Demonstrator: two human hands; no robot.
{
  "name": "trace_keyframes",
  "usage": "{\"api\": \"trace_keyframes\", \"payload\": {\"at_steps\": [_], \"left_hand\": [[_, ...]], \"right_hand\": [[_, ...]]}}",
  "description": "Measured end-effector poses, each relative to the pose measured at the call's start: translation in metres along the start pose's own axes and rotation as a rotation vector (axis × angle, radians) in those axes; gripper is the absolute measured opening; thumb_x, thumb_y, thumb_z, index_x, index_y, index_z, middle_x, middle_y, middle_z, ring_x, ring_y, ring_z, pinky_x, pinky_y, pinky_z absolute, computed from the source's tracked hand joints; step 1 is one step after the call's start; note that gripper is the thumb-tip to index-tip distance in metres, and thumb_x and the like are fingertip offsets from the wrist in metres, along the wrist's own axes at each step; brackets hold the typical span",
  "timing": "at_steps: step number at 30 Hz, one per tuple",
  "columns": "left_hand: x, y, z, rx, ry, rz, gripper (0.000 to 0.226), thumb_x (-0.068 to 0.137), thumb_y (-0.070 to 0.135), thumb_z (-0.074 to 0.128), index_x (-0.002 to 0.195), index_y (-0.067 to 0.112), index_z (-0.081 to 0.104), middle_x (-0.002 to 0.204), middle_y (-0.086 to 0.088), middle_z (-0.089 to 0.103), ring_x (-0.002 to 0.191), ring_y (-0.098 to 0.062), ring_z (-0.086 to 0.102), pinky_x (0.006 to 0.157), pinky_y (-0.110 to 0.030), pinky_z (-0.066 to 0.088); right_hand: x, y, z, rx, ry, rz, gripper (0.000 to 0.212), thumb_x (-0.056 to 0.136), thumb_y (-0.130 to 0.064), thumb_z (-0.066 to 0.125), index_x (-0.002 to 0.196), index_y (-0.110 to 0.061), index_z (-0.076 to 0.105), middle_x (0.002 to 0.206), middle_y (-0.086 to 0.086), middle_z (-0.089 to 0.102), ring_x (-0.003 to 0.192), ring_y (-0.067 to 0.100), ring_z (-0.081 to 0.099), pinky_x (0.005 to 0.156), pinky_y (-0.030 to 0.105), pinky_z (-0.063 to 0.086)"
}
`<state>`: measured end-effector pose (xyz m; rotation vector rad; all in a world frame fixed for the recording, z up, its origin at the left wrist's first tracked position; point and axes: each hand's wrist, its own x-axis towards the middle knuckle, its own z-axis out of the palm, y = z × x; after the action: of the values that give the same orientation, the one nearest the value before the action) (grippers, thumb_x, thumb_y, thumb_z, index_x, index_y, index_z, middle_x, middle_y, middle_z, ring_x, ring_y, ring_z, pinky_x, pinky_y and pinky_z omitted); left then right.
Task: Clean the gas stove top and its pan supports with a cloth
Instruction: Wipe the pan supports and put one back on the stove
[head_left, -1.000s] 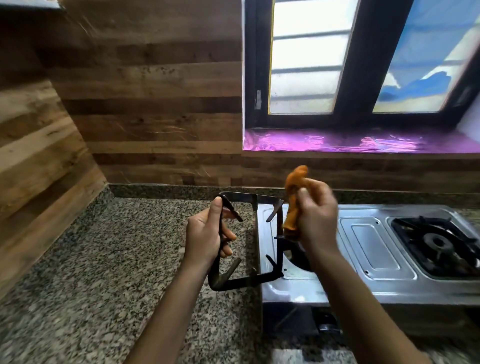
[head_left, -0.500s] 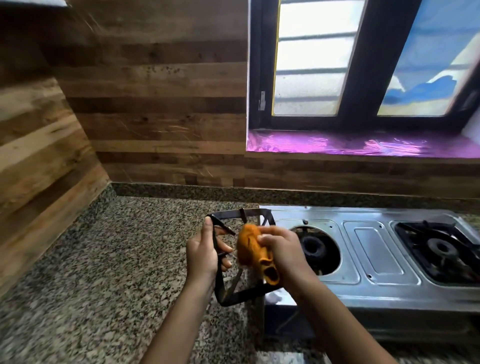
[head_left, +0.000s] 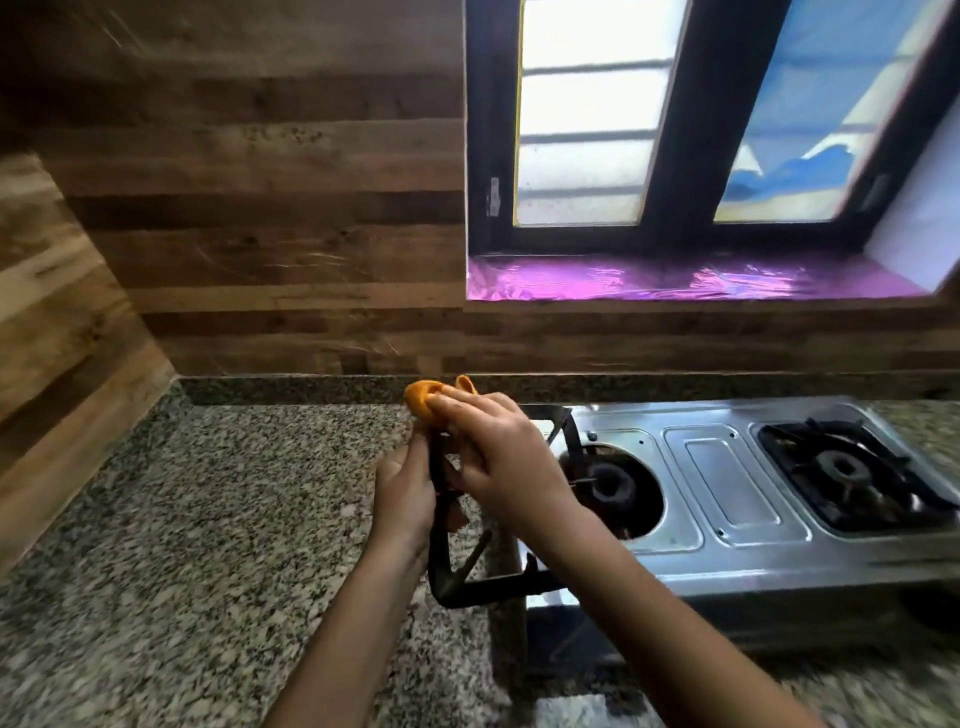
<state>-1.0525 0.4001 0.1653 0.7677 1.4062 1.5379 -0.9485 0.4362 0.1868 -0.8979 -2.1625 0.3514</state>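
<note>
At about nine o'clock from the hands, bare speckled granite countertop (head_left: 218, 519) runs to the wood-panelled wall (head_left: 249, 234). Near the centre, the left hand (head_left: 405, 499) holds a lifted black pan support (head_left: 467, 582) upright by its left bar, fingers wrapped and clamped around the metal, the frame's lower corner hanging just over the counter edge of the stove. Just to its one o'clock, the right hand (head_left: 498, 457) presses a bunched orange cloth (head_left: 426, 397) against the support's top left corner; its fingers are closed on the cloth, though motion blur leaves it unclear how much of the fabric actually touches the bar. At three o'clock from the hands sits the stainless steel gas stove top (head_left: 727, 483), its left burner (head_left: 608, 486) uncovered where the lifted support belongs, and farther right the second pan support (head_left: 852, 478) rests in place over the right burner. The step in hand appears to be wiping the removed support bar by bar. The next move probably calls for turning the frame in the left hand's grip so the unwiped bars and prongs face the cloth, keeping the hold firm so the heavy frame does not knock the steel.
</note>
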Motion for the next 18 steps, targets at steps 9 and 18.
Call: {"api": "trace_keyframes", "payload": {"at_steps": [9, 18], "left_hand": [[0.013, -0.017, 0.012, 0.024, -0.137, 0.01, 0.056, 0.1, 0.045, 0.041, 0.076, -0.002, 0.06, 0.042, -0.003, 0.054, 0.025, -0.016, 0.042, 0.029, -0.017, 0.032], [-0.015, -0.051, 0.114, -0.03, -0.21, -0.11, 0.055, 0.1, 0.046, 0.041, 0.069, 0.003, 0.057, 0.042, -0.005, 0.052, 0.025, -0.016, 0.04, 0.03, -0.015, 0.029]], "right_hand": [[-0.085, 0.036, -0.019, 0.316, 0.012, 0.595, 0.019, 0.089, -0.017, 0.06, 0.105, -0.023, 0.068, 0.089, -0.004, 0.074, 0.083, 0.014, 0.069, 0.078, 0.041, 0.056], [-0.155, 0.109, -0.12, 1.134, 0.964, 0.955, 0.025, 0.095, 0.004, 0.042, 0.103, -0.009, 0.062, 0.079, 0.011, 0.062, 0.05, 0.009, 0.062, 0.045, 0.018, 0.049]]}}
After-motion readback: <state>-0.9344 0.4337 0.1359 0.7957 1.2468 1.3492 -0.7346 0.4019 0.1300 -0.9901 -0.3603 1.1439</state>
